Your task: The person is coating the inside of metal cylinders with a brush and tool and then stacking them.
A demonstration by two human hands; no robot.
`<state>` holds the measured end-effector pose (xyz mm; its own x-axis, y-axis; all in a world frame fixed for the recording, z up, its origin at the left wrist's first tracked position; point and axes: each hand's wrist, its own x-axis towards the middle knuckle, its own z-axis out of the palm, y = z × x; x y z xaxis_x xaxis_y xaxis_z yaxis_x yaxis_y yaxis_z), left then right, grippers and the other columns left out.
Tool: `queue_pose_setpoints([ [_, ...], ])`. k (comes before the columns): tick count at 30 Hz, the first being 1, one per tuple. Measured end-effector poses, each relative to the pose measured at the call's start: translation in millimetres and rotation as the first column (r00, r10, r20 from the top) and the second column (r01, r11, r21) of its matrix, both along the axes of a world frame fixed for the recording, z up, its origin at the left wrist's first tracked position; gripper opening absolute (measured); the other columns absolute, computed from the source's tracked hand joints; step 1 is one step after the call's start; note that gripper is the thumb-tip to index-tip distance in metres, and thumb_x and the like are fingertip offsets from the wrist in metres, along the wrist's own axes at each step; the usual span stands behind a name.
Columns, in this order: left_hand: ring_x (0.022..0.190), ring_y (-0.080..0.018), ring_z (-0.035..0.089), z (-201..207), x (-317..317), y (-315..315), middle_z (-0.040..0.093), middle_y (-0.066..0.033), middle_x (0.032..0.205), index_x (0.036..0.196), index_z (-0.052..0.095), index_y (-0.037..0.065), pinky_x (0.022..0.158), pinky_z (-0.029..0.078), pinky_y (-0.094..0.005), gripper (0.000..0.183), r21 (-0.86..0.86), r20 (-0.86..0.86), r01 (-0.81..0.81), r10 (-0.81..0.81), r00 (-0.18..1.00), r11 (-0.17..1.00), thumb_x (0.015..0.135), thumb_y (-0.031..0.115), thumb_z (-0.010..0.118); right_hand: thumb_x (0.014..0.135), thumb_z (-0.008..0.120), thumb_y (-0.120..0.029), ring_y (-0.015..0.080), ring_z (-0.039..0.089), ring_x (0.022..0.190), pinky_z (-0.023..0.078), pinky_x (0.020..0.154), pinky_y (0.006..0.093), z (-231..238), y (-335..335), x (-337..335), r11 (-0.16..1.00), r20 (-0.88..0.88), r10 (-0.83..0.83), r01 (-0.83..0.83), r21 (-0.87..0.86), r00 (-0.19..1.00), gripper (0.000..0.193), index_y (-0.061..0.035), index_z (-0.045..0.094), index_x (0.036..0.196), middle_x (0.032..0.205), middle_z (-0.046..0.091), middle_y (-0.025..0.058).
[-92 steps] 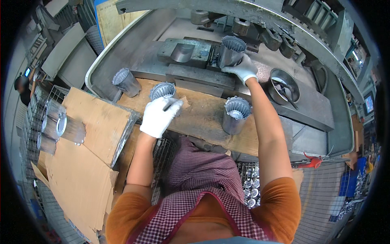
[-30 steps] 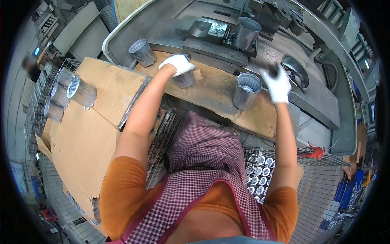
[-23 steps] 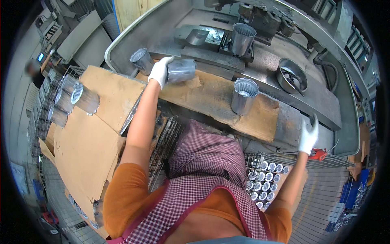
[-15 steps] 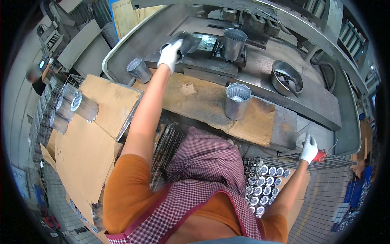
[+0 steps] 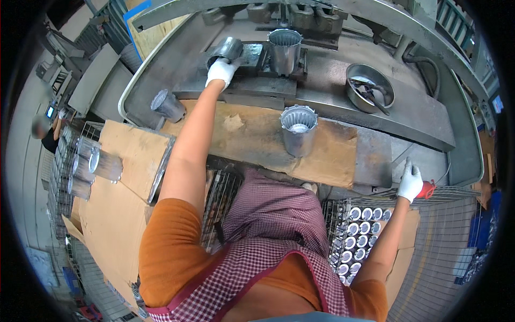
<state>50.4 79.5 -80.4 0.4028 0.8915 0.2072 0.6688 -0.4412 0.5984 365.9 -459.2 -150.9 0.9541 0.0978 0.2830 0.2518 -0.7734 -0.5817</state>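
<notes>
My left hand (image 5: 223,73), in a white glove, grips the near end of a grey metal cylinder (image 5: 229,48). The cylinder lies tilted over the left part of a machine fixture (image 5: 250,58), its dark open end toward me; some of my fingers are hidden. To its right, a ribbed metal cup-like housing (image 5: 284,53) stands upright on the fixture. A similar housing (image 5: 299,131) is on the cardboard-covered ledge (image 5: 241,139). Far to the right, my gloved right hand (image 5: 411,181) has its fingers stretched out beside a red part (image 5: 427,189); nothing shows in its grasp.
A metal bowl (image 5: 370,88) of dark scraps sits right of the fixture. Another housing (image 5: 168,105) tilts at the ledge's left end. Several more rest on cardboard (image 5: 112,214) at left. A wire basket (image 5: 335,225) holds round metal parts. A person (image 5: 51,131) is far left.
My left hand has brought the cylinder, blurred before, down onto the fixture's left part. My right hand stays beside the red part. The whole view has shifted slightly.
</notes>
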Motion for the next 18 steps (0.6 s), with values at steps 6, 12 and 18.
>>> queue_pose_setpoints([
  [6, 0.106, -0.0365, 0.059, 6, 2, -8, 0.063, -0.0234, 0.112, 0.107, 0.067, 0.001, 0.091, 0.046, -0.0392, 0.063, 0.124, -0.279, -0.037, 0.070, 0.958, 0.992, 0.082, 0.058, 0.056, 0.081, 0.067, -0.018, 0.0296, 0.066, 0.082, 0.052, 0.077, 0.0382, 57, 83, -61, 0.923, 0.429, 0.357, -0.384, -0.024, 0.830, 0.022, -0.0029, 0.069, 0.097, 0.093, 0.070, 0.0137],
  [12, 0.104, -0.0359, 0.060, 13, 2, -11, 0.064, -0.0210, 0.110, 0.106, 0.068, 0.003, 0.089, 0.047, -0.0403, 0.063, 0.096, -0.349, 0.010, 0.024, 0.937, 0.995, 0.083, 0.060, 0.054, 0.088, 0.053, -0.045, 0.0354, 0.062, 0.095, 0.049, 0.084, 0.0418, 100, 285, -121, 0.393, -0.065, 0.909, -0.897, -0.201, 0.413, 0.043, -0.0061, 0.068, 0.098, 0.099, 0.066, 0.0179],
  [18, 0.104, -0.0347, 0.061, 17, 0, -17, 0.065, -0.0177, 0.112, 0.111, 0.067, 0.007, 0.090, 0.047, -0.0407, 0.055, 0.046, -0.302, -0.016, 0.029, 0.953, 0.999, 0.084, 0.054, 0.057, 0.085, 0.058, -0.043, 0.0358, 0.063, 0.097, 0.049, 0.086, 0.0426, 89, 401, -130, 0.437, -0.187, 0.822, -0.806, -0.400, 0.538, 0.041, -0.0066, 0.070, 0.099, 0.104, 0.066, 0.0180],
])
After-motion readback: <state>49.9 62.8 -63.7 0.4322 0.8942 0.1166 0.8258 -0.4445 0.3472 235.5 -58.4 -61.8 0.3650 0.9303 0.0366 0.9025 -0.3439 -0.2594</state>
